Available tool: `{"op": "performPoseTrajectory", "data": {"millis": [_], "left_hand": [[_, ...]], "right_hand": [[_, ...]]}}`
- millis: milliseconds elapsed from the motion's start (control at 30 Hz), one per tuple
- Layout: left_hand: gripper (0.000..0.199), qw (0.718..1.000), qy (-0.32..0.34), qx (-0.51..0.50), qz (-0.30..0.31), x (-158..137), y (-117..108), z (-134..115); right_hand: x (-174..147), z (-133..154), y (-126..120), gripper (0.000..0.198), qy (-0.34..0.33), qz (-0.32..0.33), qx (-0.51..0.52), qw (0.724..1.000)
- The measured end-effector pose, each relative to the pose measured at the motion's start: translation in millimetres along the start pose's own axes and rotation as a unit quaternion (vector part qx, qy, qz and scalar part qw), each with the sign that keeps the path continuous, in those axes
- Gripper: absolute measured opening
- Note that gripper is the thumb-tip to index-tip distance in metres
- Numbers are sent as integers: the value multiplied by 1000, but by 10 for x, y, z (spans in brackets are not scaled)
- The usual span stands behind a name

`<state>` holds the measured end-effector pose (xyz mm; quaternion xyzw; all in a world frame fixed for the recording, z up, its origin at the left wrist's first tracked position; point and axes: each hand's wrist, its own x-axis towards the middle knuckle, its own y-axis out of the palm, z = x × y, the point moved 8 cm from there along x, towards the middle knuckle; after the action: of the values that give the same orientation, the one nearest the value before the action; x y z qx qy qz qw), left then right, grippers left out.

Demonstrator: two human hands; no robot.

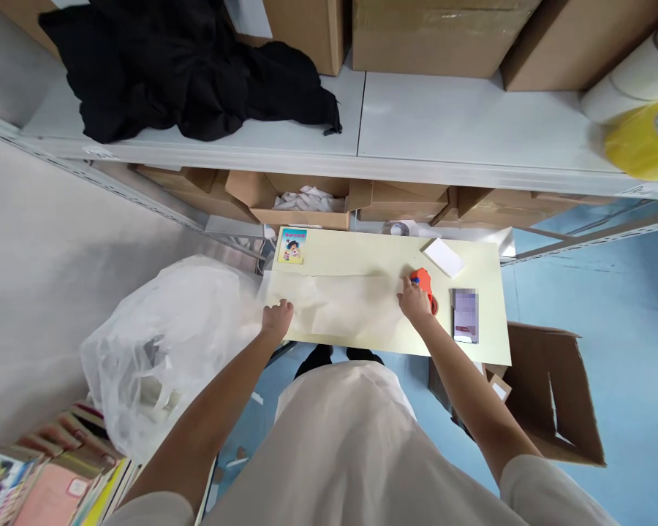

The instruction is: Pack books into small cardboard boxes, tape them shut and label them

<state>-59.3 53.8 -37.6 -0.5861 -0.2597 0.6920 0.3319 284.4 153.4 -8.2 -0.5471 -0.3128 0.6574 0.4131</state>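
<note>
A pale, thin translucent sheet [351, 303] lies across the cream tabletop [482, 252] in front of me. At its left end my left hand [278, 320] rests with curled fingers, pinching the sheet's edge. Over by the other end, my right hand [415, 299] is closed around a red tape dispenser [423, 280]; a small blue part shows at the fingers, and the palm hides some of the dispenser. A small colourful booklet [292, 246] lies at the far left corner. To the right of my right hand are a white box [444, 257] and a phone-like object [465, 315] with a blurred face.
A large translucent plastic bag [169, 343] bulges left of the table, with stacked books [60, 467] below it. An open cardboard box [553, 394] stands on the right floor. Above the table's back edge runs a grey shelf [428, 124] holding black cloth [186, 73], cartons and yellow tape [644, 142].
</note>
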Motion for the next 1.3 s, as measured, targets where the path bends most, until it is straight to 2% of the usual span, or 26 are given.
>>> {"op": "performPoseTrajectory", "data": {"millis": [67,133,200,333,467,633,733,833,933,1000,1100,1167,1300], "left_hand": [[53,1000,10,-2,-1,-44,-3,-24],[64,1000,25,-14,-11,-89,-27,-60],[66,998,40,-46,-34,-107,-58,-111],[67,991,43,-111,-62,-6,19,-231],[86,987,15,-156,-27,176,294,-293],[91,985,6,-174,-10,294,514,-256],[98,984,11,-175,-2,313,560,-231],[104,984,15,-175,2,318,570,-233],[106,985,14,-173,-16,315,529,-233],[107,984,7,-174,-35,306,481,-207],[106,982,-17,-181,-57,289,421,-108],[110,981,-32,-187,-49,285,427,-30],[118,977,-58,-206,-10,302,503,77]], "right_hand": [[-169,42,-127,63,-21,-61,5,998],[-383,131,-238,66,-62,-122,23,990],[-554,260,-214,61,-103,-123,47,986],[-607,558,205,53,-129,11,23,991],[-442,691,686,63,-91,108,-13,990],[-410,368,1149,83,55,110,26,992],[-522,192,1326,81,57,90,38,994],[-607,92,1385,78,42,87,16,995],[-616,66,1331,78,64,99,-3,993],[-575,127,1241,79,72,90,-4,993],[-476,353,1150,82,37,78,22,996],[-422,480,1176,89,26,91,42,995],[-388,514,1337,103,61,139,36,988]]}}
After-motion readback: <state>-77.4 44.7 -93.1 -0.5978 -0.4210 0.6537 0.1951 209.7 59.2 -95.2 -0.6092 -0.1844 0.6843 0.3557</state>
